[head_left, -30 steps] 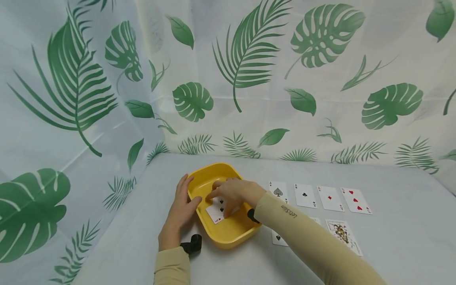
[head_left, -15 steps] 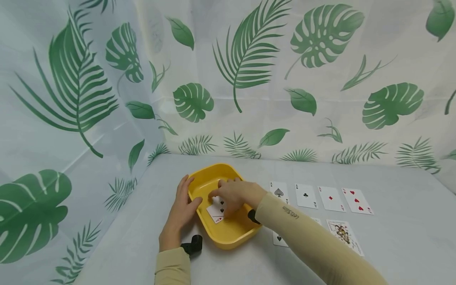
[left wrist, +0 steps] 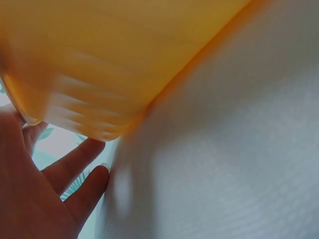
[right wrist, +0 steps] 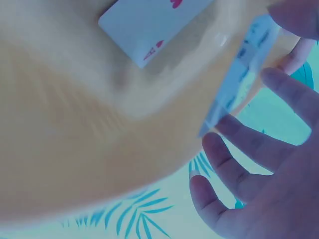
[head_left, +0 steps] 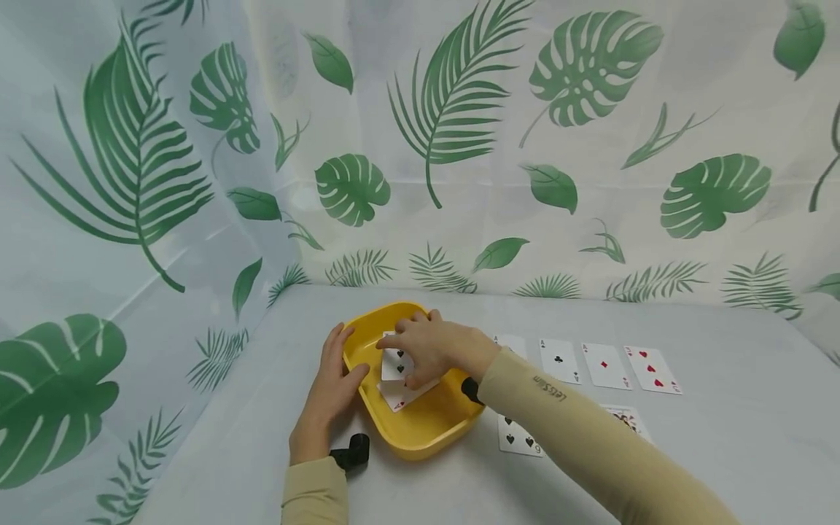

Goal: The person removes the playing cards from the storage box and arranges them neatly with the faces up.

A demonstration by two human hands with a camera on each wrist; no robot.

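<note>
A yellow plastic tray (head_left: pixel 420 446) stands on the grey table. My left hand (head_left: pixel 331 386) grips its left side, thumb at the rim; in the left wrist view its fingers (left wrist: pixel 79 164) reach along the outer wall. Over the tray, my right hand (head_left: pixel 436 346) holds a playing card with spades (head_left: pixel 394 364) between thumb and fingers. That card is tilted nearly edge-on in the right wrist view, clear of the tray floor. An ace of hearts (right wrist: pixel 149 30) lies flat inside the tray, partly covered in the head view by the held card.
Right of the tray, a back row has a partly hidden card (head_left: pixel 516 345), ace of clubs (head_left: pixel 559 360), ace of diamonds (head_left: pixel 605 366) and three of hearts (head_left: pixel 652 368). Nearer lie a six of spades (head_left: pixel 521 439) and a joker (head_left: pixel 623 417). Leaf-print cloth (head_left: pixel 459 219) hangs behind.
My right hand has lifted the spade card off the ace of hearts, moving up and slightly away, so more of its face shows. The left hand stays on the tray.
</note>
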